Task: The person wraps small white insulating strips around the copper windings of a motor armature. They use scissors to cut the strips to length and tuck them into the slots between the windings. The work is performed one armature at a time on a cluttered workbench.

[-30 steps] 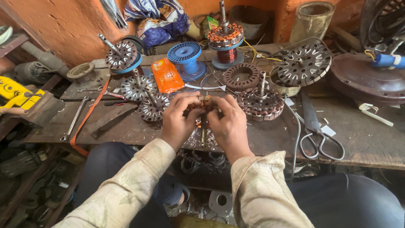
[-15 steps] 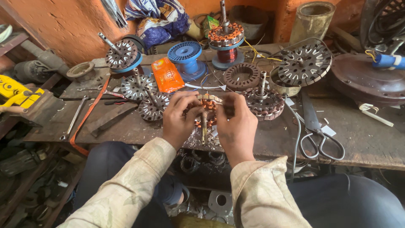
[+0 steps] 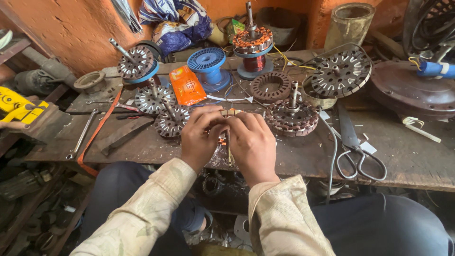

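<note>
Since the earlier frames both hands have tipped the small stator so its shaft points down over the workbench edge. The left hand curls closed around the stator's left side; the right hand grips its right side. Farther right lie a wound stator and scissors.

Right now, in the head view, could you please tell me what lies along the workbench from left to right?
Yellow tool → spanner → orange packet → left hand → right hand → scissors → round brown motor cover.
</note>
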